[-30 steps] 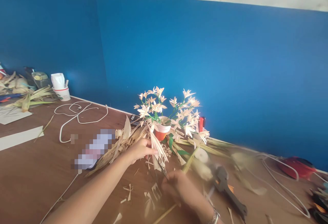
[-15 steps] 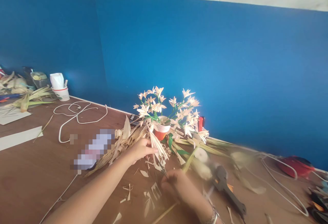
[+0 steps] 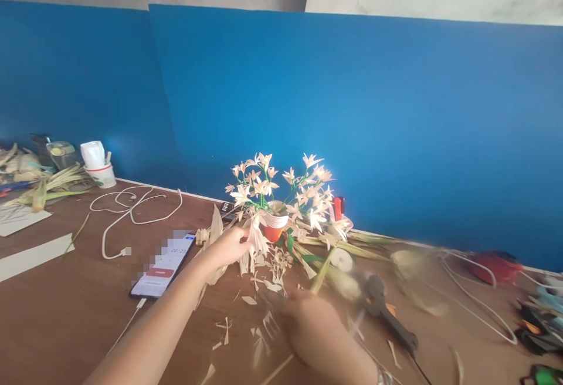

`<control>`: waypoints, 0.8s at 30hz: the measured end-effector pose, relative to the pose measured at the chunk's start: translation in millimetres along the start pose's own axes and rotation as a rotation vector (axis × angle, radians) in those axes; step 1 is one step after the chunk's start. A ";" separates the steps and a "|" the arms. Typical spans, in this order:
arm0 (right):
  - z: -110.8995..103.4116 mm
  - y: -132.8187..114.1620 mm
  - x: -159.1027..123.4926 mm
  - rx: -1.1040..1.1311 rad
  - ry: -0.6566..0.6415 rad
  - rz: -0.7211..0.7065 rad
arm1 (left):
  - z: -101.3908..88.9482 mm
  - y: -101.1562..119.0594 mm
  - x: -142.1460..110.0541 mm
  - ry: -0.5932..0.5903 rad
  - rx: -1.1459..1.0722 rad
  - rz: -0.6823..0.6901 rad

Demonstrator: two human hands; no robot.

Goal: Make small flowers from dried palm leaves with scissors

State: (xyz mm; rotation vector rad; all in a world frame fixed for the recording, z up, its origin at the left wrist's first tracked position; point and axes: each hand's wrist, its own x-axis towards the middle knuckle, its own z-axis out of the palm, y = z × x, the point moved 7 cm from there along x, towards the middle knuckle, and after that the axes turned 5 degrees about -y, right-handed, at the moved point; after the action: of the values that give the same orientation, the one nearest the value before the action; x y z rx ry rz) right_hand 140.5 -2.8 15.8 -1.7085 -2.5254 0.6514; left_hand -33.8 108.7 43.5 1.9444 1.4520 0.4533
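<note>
My left hand (image 3: 231,249) pinches a pale strip of dried corn husk (image 3: 258,239), whose fringed end hangs down beside the cup. Lower and to the right, my right hand (image 3: 314,329) is smeared by motion, its fingers curled around scissors (image 3: 278,301) that show only as a faint blur, apart from the husk. Just behind the held strip stands a red and white paper cup (image 3: 273,233). Pale husk flowers (image 3: 259,187) on green stems rise above it. Cut scraps (image 3: 249,300) lie under both hands.
Left of my forearm are a phone (image 3: 162,267) and a coiled white cable (image 3: 132,203). To the right lie a white tape roll (image 3: 342,260), a glue gun (image 3: 389,314) and a red object (image 3: 495,267) with cables. A blue panel (image 3: 352,109) borders the table's back.
My left hand has lifted the husk strip slightly up and left. My right hand and the scissors have drawn away from the strip. The view has shifted a little.
</note>
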 end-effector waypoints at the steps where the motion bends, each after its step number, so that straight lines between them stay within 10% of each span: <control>1: 3.2 -9.3 0.9 -0.014 0.005 -0.024 | -4.7 -4.9 -0.3 0.000 0.048 -0.029; 9: 32.4 -64.9 24.5 -0.055 -0.145 -0.052 | -40.4 -24.7 -2.6 0.078 0.467 -0.211; 24: 23.2 -58.1 37.1 0.112 -0.191 0.070 | -32.4 -34.2 -11.5 0.010 0.559 -0.251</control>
State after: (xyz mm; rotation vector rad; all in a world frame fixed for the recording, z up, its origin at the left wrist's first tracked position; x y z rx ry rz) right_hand 68.7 4.7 7.3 -1.7815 -2.5019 0.9866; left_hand -82.2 113.2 44.8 2.1227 1.9496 -0.0717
